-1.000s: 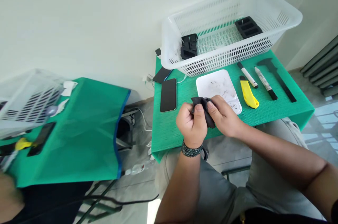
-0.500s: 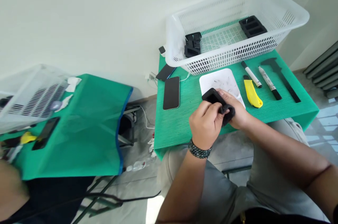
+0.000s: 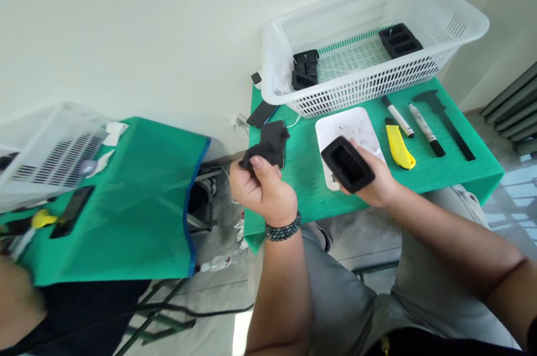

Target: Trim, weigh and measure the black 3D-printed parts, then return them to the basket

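now the right hand (image 3: 375, 185) fingers are gripping a black frame (image 3: 347, 164), while the left hand (image 3: 262, 191) fingers are pinching a black piece (image 3: 267, 146).

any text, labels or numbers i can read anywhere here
No text reads clearly.
Marker and second marker: barrel print too small.
White scale: markings blurred or hidden.
Black frame in right hand, black strip in left hand: no markings visible.
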`<state>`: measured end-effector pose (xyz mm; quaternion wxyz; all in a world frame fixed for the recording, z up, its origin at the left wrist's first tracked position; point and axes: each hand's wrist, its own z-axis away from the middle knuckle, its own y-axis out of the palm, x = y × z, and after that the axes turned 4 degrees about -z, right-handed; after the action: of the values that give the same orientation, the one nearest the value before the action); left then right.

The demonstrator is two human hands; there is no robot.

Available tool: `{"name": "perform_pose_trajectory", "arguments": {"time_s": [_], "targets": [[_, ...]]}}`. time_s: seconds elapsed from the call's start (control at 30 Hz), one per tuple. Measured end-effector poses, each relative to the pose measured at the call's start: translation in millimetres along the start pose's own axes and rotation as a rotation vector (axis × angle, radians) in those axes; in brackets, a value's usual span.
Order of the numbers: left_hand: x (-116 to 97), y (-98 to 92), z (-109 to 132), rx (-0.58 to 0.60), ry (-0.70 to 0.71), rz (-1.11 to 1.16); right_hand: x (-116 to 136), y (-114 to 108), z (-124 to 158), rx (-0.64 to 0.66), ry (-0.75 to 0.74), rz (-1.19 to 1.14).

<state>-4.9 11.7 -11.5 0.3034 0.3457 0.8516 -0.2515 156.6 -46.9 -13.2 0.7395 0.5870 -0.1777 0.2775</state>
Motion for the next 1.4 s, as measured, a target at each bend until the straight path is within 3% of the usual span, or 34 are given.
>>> {"name": "perform_pose_trajectory", "arguments": {"time_s": [0.07,0.17,0.23,0.33,0.43,0.67,0.8,0.97,1.17,1.4], "targets": [[-10.3,-2.8,9.6,0.19,0.092,0.07,0.4,-6.1,-10.1,-0.124,-0.031,-0.038],[-25.0,-0.6,21.9,0.623,0.341,0.129,-2.8,-8.5,-14.8,-0.175,-0.134,-0.034],[-30.8,3.7,26.2,0.725,0.372,0.152,-6.0,-6.6,-12.5,-0.152,-0.145,-0.052],[-34.1,8.3,28.2,0.579,0.336,0.152,-8.2,-3.7,-9.6,-0.094,-0.084,-0.09],[-36.9,8.3,29.1,0.501,0.435,0.142,-6.2,-4.7,-10.9,-0.08,-0.053,-0.089],[-46.2,1.3,32.6,0.847,0.507,0.195,5.8,-15.0,-14.7,-0.213,-0.237,0.039],[-42.6,0.0,28.0,0.886,0.392,0.263,2.6,-13.9,-14.4,-0.149,-0.35,0.139],[-41.2,-3.0,20.4,0.894,0.368,0.214,-7.9,-8.2,-11.5,-0.081,-0.33,0.191],[-44.9,-5.4,23.2,0.76,0.41,0.065,-9.8,-10.5,-13.9,-0.017,-0.352,0.362],[-48.8,12.5,36.3,0.48,0.334,-0.032,-7.5,-11.4,-15.0,-0.051,-0.466,0.502]]}}
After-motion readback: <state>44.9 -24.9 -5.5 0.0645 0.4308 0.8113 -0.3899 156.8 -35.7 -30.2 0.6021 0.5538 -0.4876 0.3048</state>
